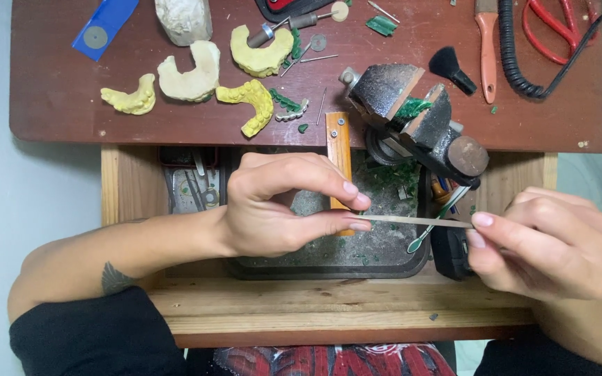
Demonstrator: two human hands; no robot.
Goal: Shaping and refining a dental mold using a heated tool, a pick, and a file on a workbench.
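the left hand (273, 205) pinched one end of a thin pale strip (416, 221) between thumb and forefinger, the other fingers curled in behind. the right hand (541, 240) gripped the far end of that strip between its thumb and first finger, so the strip ran level between the two hands, pulled out straight. both hands were closed tight on it, fingertips pressed together. just beneath the strip, close to the right hand's fingertips, a slim green-tipped tool (432, 226) slanted downward; whether either hand touched it could not be told. under the left hand sat a dark tray (384, 251) dusted with green shavings, set inside a wooden drawer (343, 306). just past the left fingertips an orange wooden peg (338, 150) stuck out from the bench edge. above the gap between the hands, a small dark bench vise (419, 122) held a green piece in its jaws. farther beyond the left hand, on the brown bench top (57, 104), lay several yellow and cream dental casts (193, 73), well apart from the hands. beyond the right hand lay a small black brush (452, 68), a coiled black cord (517, 59) and red-handled scissors (559, 28). black sleeves covered both forearms near the body.
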